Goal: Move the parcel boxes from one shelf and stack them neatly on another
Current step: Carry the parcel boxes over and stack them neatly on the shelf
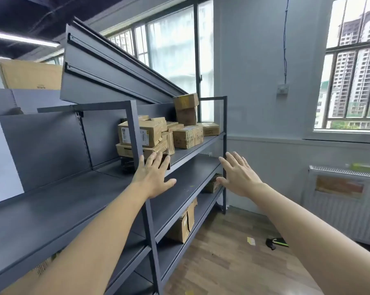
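Several brown cardboard parcel boxes (185, 136) are piled on the upper shelf (192, 151) of a dark grey metal rack, with a taller stack of two (186, 108) at the back. My left hand (153, 177) is stretched out with straight fingers in front of the rack's upright post, just below the nearest boxes (137, 135); it holds nothing. My right hand (239, 175) is also spread open in the air, to the right of the rack's end and off the boxes.
The shelf below (179, 188) is bare where it shows. Lower shelves hold more cardboard boxes (183, 222). Loose metal shelf panels (107, 75) lean above the rack. A radiator (346, 199) stands on the right wall, small items lie on the wooden floor (275, 243).
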